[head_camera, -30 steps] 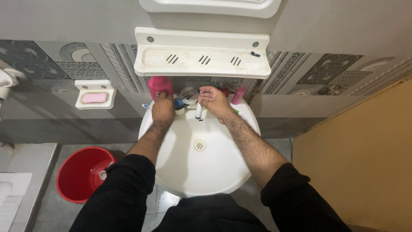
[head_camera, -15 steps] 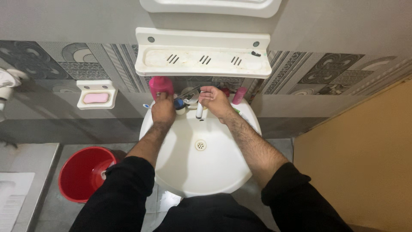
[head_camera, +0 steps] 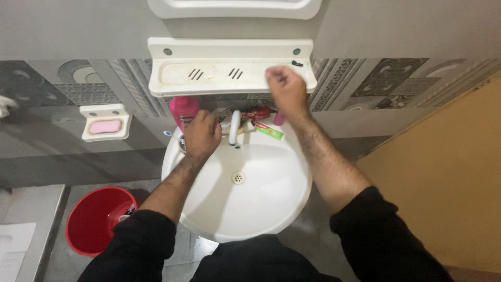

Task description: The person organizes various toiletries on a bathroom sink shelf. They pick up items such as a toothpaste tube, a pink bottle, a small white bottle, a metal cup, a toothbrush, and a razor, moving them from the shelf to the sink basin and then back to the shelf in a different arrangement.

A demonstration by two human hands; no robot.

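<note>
Head view, looking down on a round white ceramic washbasin [head_camera: 261,209]. Compared with half a second earlier, the right hand [head_camera: 286,89] has left the white curved tap spout [head_camera: 235,127] and risen to the right end of the white plastic wall shelf [head_camera: 209,78]; its fingers are curled loosely against the shelf tray, and whether they grip anything cannot be told. The left hand [head_camera: 201,137] remains at the back rim of the basin, left of the spout, fingers bent down over the fitting there; what lies under them is hidden, so its hold cannot be told either.

The shelf overhangs the basin's back edge and conceals the tops of the things standing there: a pink plastic bottle [head_camera: 183,109], a red tube [head_camera: 258,112] and a green-and-white toothpaste tube [head_camera: 270,131] lying on the rim just right of the spout. A small dark object [head_camera: 297,63] sits at the shelf's right corner, too small to identify.

On the wall to the left hangs a white soap dish [head_camera: 105,122] holding a pink soap bar [head_camera: 105,127]. A red plastic bucket [head_camera: 94,219] stands on the floor below, partly covered by the left black sleeve [head_camera: 130,250].
</note>
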